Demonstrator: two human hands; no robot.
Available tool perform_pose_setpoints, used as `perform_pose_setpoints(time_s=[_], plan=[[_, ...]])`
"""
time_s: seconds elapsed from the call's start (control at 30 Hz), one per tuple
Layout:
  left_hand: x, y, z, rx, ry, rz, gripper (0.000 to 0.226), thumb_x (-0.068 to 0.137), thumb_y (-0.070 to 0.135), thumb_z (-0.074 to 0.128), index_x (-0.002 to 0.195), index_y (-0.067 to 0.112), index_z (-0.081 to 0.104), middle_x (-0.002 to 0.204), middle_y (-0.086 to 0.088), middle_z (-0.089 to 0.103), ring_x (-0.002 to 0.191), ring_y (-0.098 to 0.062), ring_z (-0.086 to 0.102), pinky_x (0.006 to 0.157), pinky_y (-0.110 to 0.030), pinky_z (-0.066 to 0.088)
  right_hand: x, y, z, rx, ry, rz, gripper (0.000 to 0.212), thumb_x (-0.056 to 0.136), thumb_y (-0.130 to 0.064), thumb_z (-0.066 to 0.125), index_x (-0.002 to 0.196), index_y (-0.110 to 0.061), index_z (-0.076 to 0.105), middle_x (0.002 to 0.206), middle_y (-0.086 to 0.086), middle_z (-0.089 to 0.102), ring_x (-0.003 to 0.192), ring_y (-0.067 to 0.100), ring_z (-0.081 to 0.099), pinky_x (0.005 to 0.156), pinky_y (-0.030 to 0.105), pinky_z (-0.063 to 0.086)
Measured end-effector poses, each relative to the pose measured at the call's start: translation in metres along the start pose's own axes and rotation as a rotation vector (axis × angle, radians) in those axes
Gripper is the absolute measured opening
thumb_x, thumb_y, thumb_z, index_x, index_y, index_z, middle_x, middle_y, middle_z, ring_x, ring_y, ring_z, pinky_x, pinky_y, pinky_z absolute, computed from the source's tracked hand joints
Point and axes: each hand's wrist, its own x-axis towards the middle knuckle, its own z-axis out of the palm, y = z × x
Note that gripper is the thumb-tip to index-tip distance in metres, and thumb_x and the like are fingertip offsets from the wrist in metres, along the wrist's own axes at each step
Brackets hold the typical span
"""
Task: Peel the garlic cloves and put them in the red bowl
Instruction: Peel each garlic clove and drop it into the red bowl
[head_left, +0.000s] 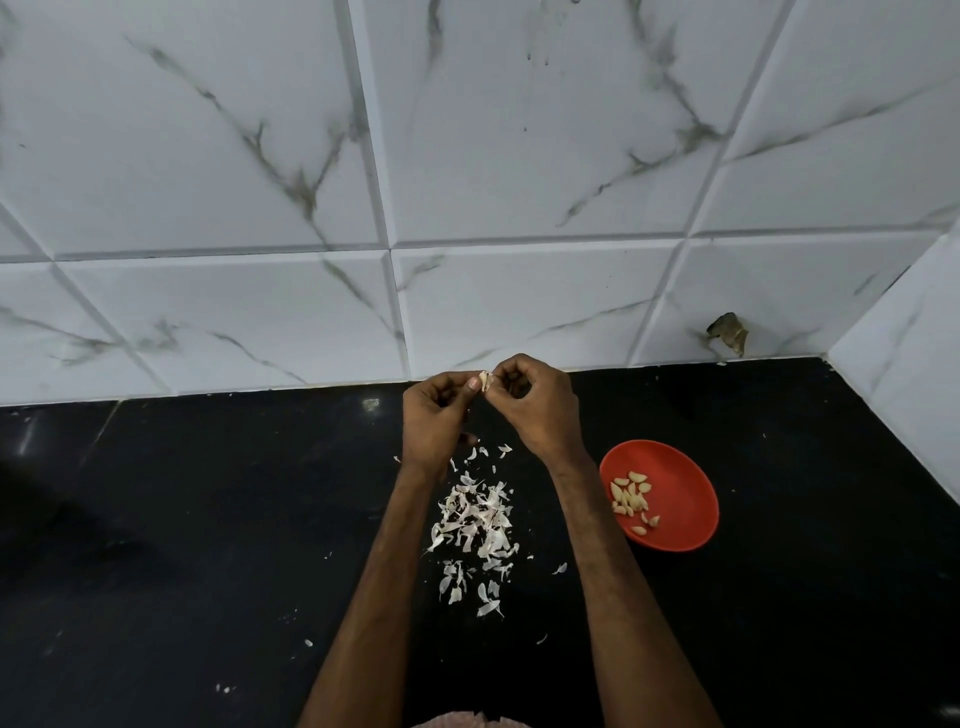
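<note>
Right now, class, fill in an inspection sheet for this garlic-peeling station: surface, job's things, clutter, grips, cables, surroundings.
Surface: black counter, speckled with small white bits.
Job's things: garlic clove held up above it; peeled cloves lie in the red bowl.
Clutter: garlic skins heaped between the forearms.
Grips: left hand and right hand both pinch the clove.
Cables: nothing seen.
Surroundings: marbled tile wall; a brown scrap low on it.

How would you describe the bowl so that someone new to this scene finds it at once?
Look at the black counter under the marbled wall. Just right of the person's right forearm sits the bowl. It is the only red thing, holding peeled cloves.
</note>
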Motion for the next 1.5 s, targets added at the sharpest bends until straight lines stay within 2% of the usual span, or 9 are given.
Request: perform_pose_setpoints(time_s=[0.2,0.33,0.5,0.73,0.9,1.0,1.17,1.37,1.5], plan=[[0.003,-0.001,-0.004,0.058,-0.015,0.011,0.008,0.093,0.016,0.072,0.099,0.012,0.074,0.081,-0.01,0.07,0.068,-0.019,0.061,0.041,-0.026,0.052,0.001,-0.003,-0.003,-0.084,-0.004,-0.047,0.014,0.087,-0.038,0.073,0.089,-0.024,0.069,0.078,-0.017,0.068,0.073,0.002,0.065,0.067,0.03,0.058],[0.004,-0.002,-0.005,0.047,0.006,0.013,0.007,0.093,0.015,0.071,0.099,0.013,0.075,0.081,-0.009,0.068,0.069,-0.018,0.06,0.042,-0.026,0.052,0.0,-0.005,0.0,-0.054,-0.014,-0.059,0.009,0.087,-0.031,0.074,0.089,-0.024,0.069,0.077,-0.017,0.067,0.072,0.002,0.064,0.065,0.025,0.055],[0.003,-0.001,-0.003,-0.011,0.031,0.011,0.012,0.095,0.01,0.067,0.105,0.01,0.075,0.076,0.003,0.071,0.057,-0.004,0.056,0.041,-0.022,0.048,0.002,-0.003,0.002,-0.053,-0.013,-0.027,0.005,0.09,-0.031,0.07,0.091,-0.026,0.068,0.08,-0.016,0.067,0.073,0.005,0.065,0.068,0.033,0.058],[0.002,0.001,-0.004,-0.161,0.051,-0.059,0.023,0.097,0.009,0.065,0.12,0.007,0.07,0.095,-0.006,0.073,0.063,-0.005,0.055,0.046,-0.023,0.046,0.004,0.0,0.004,-0.03,-0.02,-0.013,0.012,0.098,-0.029,0.059,0.094,-0.021,0.068,0.083,-0.012,0.068,0.073,0.008,0.064,0.071,0.045,0.057],[0.001,0.003,-0.003,-0.241,0.086,-0.122,0.008,0.095,0.015,0.068,0.101,0.011,0.07,0.084,-0.003,0.071,0.07,-0.01,0.064,0.046,-0.024,0.047,0.003,-0.004,0.009,0.023,-0.018,-0.124,0.007,0.095,-0.025,0.065,0.094,-0.019,0.069,0.089,-0.012,0.069,0.082,0.007,0.068,0.073,0.039,0.058],[0.001,0.002,-0.003,-0.205,0.1,-0.081,0.001,0.095,0.013,0.069,0.095,0.012,0.069,0.086,-0.005,0.07,0.076,-0.015,0.066,0.046,-0.025,0.048,0.003,-0.006,0.012,-0.012,-0.04,-0.141,0.012,0.094,-0.031,0.069,0.094,-0.019,0.07,0.087,-0.012,0.07,0.081,0.006,0.067,0.072,0.037,0.058],[0.002,0.003,-0.003,-0.12,0.107,0.008,0.009,0.093,0.007,0.071,0.087,0.012,0.067,0.083,-0.002,0.072,0.072,-0.013,0.064,0.043,-0.024,0.046,0.002,-0.01,0.014,0.043,0.001,-0.156,0.013,0.093,-0.029,0.068,0.093,-0.016,0.07,0.085,-0.009,0.072,0.078,0.008,0.069,0.071,0.037,0.059],[0.002,0.0,-0.003,-0.038,0.095,0.094,0.011,0.094,0.003,0.069,0.086,0.011,0.066,0.083,0.005,0.073,0.073,-0.017,0.063,0.04,-0.025,0.047,0.002,-0.012,0.016,0.128,0.038,-0.073,0.01,0.086,-0.017,0.079,0.085,-0.007,0.076,0.071,-0.004,0.073,0.064,0.007,0.07,0.064,0.021,0.056],[0.001,0.0,-0.001,-0.112,0.091,0.06,0.011,0.094,0.002,0.067,0.089,0.011,0.064,0.08,0.003,0.073,0.065,-0.011,0.065,0.038,-0.023,0.045,0.002,-0.012,0.015,0.306,0.016,0.009,0.008,0.086,-0.012,0.078,0.086,-0.004,0.077,0.069,0.002,0.074,0.061,0.02,0.072,0.062,0.037,0.062]])
